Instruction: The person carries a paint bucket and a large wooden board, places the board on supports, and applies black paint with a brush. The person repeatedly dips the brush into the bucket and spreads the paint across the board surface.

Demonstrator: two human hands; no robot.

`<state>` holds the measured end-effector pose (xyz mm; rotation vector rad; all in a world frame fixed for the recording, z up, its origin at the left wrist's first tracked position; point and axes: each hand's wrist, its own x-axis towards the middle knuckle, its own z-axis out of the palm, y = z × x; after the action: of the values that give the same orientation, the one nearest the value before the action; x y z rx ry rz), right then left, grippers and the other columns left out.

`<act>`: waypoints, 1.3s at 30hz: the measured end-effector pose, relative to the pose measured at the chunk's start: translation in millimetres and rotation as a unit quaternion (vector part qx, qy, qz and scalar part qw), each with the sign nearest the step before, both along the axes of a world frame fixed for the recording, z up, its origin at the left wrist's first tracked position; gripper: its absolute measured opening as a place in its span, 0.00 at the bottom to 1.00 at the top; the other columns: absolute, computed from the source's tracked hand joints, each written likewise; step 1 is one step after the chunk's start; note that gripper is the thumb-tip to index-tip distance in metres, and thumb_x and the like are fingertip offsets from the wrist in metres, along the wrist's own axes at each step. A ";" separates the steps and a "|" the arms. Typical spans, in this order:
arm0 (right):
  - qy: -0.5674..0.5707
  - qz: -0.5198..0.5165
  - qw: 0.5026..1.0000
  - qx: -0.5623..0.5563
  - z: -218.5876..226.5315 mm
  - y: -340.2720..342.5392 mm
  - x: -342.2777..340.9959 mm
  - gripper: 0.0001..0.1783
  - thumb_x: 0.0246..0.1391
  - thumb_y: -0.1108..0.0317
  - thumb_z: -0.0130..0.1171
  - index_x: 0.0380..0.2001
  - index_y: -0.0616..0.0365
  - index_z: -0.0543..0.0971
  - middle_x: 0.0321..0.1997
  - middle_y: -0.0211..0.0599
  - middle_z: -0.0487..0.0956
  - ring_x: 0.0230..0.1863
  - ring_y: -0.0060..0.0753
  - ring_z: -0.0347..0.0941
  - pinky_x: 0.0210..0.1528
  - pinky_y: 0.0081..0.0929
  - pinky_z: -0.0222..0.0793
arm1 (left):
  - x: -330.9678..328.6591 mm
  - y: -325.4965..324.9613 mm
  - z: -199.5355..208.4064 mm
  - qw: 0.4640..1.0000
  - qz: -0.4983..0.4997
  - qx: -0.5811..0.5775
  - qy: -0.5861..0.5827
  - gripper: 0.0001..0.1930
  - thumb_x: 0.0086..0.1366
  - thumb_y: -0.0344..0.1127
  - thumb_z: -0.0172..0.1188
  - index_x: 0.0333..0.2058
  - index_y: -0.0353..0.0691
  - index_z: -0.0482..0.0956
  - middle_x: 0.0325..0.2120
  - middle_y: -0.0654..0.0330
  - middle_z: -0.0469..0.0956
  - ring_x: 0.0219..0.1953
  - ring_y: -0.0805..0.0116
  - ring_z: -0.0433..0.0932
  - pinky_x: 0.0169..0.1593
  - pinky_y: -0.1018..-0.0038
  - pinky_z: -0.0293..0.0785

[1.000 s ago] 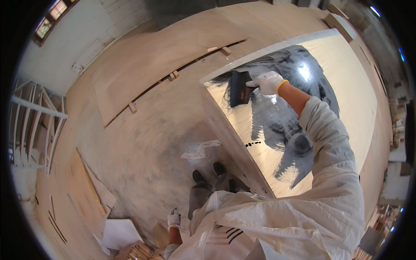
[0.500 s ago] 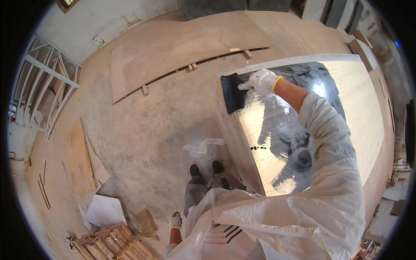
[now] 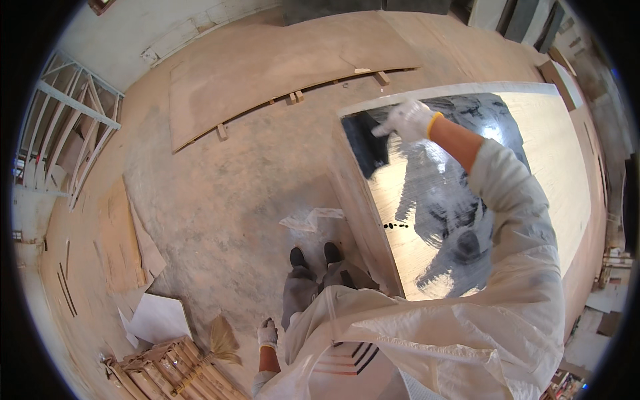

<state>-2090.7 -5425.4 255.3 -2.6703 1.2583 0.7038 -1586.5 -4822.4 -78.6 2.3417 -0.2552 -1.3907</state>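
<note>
My right hand (image 3: 408, 121), in a white knit glove with a yellow cuff, is closed on a wide, flat black spreader (image 3: 371, 143). The spreader's blade is blurred and hard to tell from the wet black coating around it. It lies at the far left corner of a pale wood-grain panel (image 3: 553, 147). Glossy black coating (image 3: 447, 187) covers part of that panel in streaks, with bare patches between. A few black drops (image 3: 396, 226) dot its left side. My left hand (image 3: 267, 333), also gloved, hangs low beside my leg with fingers curled; anything inside is hidden.
A large brown board (image 3: 287, 80) rests on small wood blocks beyond the floor. White metal frames (image 3: 77, 127) stand at the left. Bundled wooden strips (image 3: 170, 370), a straw broom (image 3: 223, 340) and a white sheet (image 3: 159, 319) lie at lower left. Crumpled paper (image 3: 312, 219) lies near my feet.
My right hand and the spreader have shifted slightly right across the panel's far left corner. Fresh black now shows there at the edge. My left hand has moved slightly up.
</note>
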 end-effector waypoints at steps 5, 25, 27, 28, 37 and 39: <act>0.021 0.055 0.998 0.010 4.6 0.8 4.3 0.28 0.61 0.67 0.59 0.60 0.18 0.83 0.51 0.35 0.88 0.52 0.47 0.84 0.55 0.41 0.80 | 8.8 -15.1 -0.9 0.998 -0.021 -0.051 -0.014 0.19 0.74 0.39 0.59 0.57 0.37 0.82 0.33 0.59 0.84 0.27 0.75 0.77 0.29 0.74 0.74; 0.038 0.023 0.999 -0.003 16.8 -5.7 25.7 0.30 0.61 0.68 0.59 0.62 0.19 0.81 0.57 0.33 0.86 0.55 0.46 0.84 0.55 0.40 0.80 | -0.3 -27.7 9.2 0.997 -0.067 -0.032 -0.029 0.19 0.74 0.38 0.59 0.58 0.37 0.82 0.31 0.61 0.84 0.27 0.73 0.78 0.32 0.73 0.76; 0.046 0.024 0.999 0.011 14.2 6.2 6.1 0.29 0.61 0.66 0.61 0.62 0.18 0.81 0.53 0.36 0.87 0.53 0.48 0.84 0.54 0.40 0.80 | 0.8 -26.5 11.1 0.997 -0.050 -0.044 -0.034 0.19 0.74 0.38 0.59 0.58 0.37 0.82 0.31 0.61 0.84 0.27 0.73 0.78 0.32 0.73 0.76; 0.051 0.023 0.998 0.018 14.3 11.3 -3.7 0.29 0.61 0.65 0.62 0.62 0.18 0.81 0.52 0.37 0.87 0.52 0.50 0.84 0.54 0.40 0.81 | 0.2 -27.0 13.5 0.997 -0.046 -0.047 -0.031 0.18 0.74 0.38 0.59 0.58 0.37 0.82 0.30 0.61 0.84 0.27 0.73 0.78 0.32 0.73 0.76; 0.062 -0.098 0.993 -0.002 6.2 5.5 -51.2 0.41 0.55 0.76 0.53 0.67 0.17 0.76 0.66 0.39 0.81 0.64 0.48 0.79 0.66 0.39 0.75 | -3.1 -5.7 19.2 0.999 -0.047 0.014 -0.017 0.18 0.73 0.41 0.59 0.56 0.38 0.84 0.31 0.59 0.85 0.28 0.72 0.80 0.33 0.72 0.77; 0.030 -0.089 0.995 0.015 2.5 8.5 -16.9 0.40 0.56 0.76 0.53 0.67 0.17 0.76 0.65 0.40 0.81 0.64 0.48 0.79 0.66 0.39 0.75 | 1.5 13.1 10.4 0.993 -0.098 0.050 -0.036 0.19 0.73 0.41 0.58 0.56 0.38 0.84 0.31 0.59 0.85 0.28 0.72 0.80 0.34 0.72 0.77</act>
<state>-2107.6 -5416.9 257.8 -2.4907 1.4673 0.7740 -1585.0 -4809.3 -68.1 2.5085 -0.4564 -1.4396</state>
